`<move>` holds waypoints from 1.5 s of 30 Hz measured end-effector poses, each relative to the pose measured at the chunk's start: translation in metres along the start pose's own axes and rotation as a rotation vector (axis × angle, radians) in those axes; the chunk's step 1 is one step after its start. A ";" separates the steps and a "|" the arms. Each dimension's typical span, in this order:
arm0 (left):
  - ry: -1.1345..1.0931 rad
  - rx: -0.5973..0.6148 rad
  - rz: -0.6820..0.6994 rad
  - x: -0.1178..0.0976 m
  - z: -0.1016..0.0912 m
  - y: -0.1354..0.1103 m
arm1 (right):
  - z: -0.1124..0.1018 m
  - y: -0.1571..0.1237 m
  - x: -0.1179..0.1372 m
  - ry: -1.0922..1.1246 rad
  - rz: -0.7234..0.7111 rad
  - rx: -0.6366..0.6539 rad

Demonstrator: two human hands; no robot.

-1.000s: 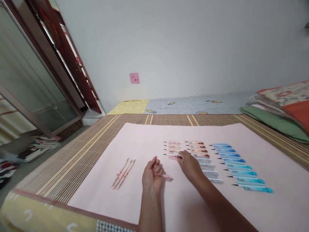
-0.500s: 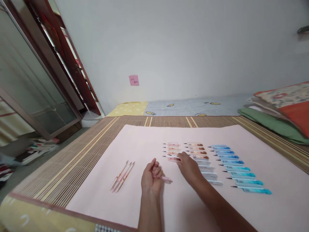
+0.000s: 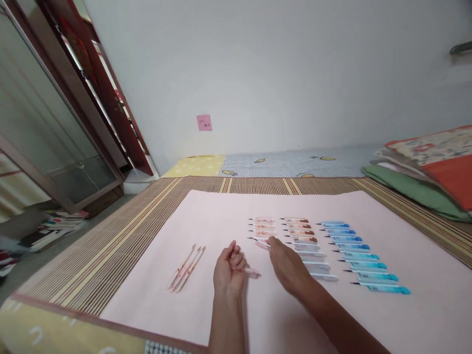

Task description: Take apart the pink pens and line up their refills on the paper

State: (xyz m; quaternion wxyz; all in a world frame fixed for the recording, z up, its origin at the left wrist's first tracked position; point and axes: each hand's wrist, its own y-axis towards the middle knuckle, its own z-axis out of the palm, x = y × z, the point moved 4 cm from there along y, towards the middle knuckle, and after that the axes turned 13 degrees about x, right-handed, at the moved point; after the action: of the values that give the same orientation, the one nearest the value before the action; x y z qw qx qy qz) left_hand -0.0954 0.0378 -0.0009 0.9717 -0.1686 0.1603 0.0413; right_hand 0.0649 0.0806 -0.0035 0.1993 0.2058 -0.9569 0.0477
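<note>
My left hand is curled closed around a pink-patterned pen barrel, which sticks out on its right side. My right hand pinches at the near end of the left column, where a white pen refill with a dark tip lies by a pink barrel; the fingers cover part of both. Beyond them, white refills alternate with pink barrels. To the left, 3 pink-and-white pens lie slanted side by side.
A column of brown and clear barrels runs beside my right hand, partly hidden by it. Farther right is a column of blue barrels with refills. Everything lies on a pink sheet over a striped mat. Folded cloths are stacked at the right.
My right hand has come slightly down and left, with the refill in its fingers lower and closer to the column's near end. My left hand has barely moved.
</note>
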 end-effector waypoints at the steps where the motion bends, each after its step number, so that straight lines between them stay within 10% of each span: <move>1: -0.001 -0.005 0.003 -0.001 0.000 0.000 | 0.003 0.001 0.000 -0.055 0.008 0.030; 38: 0.010 -0.015 -0.007 0.000 0.003 -0.001 | 0.017 0.026 0.010 -0.372 -0.004 -0.014; 45: -0.012 0.003 -0.019 0.000 0.002 0.000 | -0.014 0.018 -0.012 -0.211 0.009 -0.131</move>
State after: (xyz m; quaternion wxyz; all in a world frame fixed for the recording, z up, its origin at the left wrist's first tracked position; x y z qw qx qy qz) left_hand -0.0952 0.0387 0.0007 0.9732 -0.1683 0.1531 0.0326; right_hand 0.0723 0.1036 0.0044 0.1104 0.1917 -0.9746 -0.0359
